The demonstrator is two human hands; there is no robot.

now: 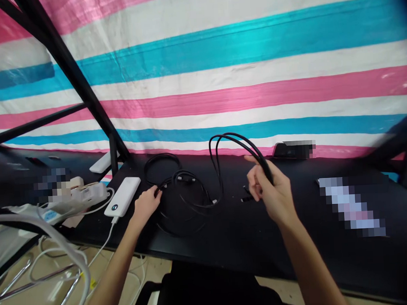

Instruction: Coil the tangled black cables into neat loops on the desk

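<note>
A tangle of black cables (185,190) lies on a black table (228,233). My left hand (146,204) rests on the table with its fingertips pinched on one black cable end near the tangle. My right hand (272,190) is raised above the table and closed round a looped black cable (230,144) that arches up to the left and drops back into the tangle. A white power bank (123,196) lies just left of my left hand, with a white lead running off its near end.
A white power strip (72,200) with plugs sits at the left table edge. A second white device (101,163) lies behind a black metal post (113,152). A dark object (285,150) rests at the back. A striped tarp (219,69) hangs behind. White cables lie on the floor.
</note>
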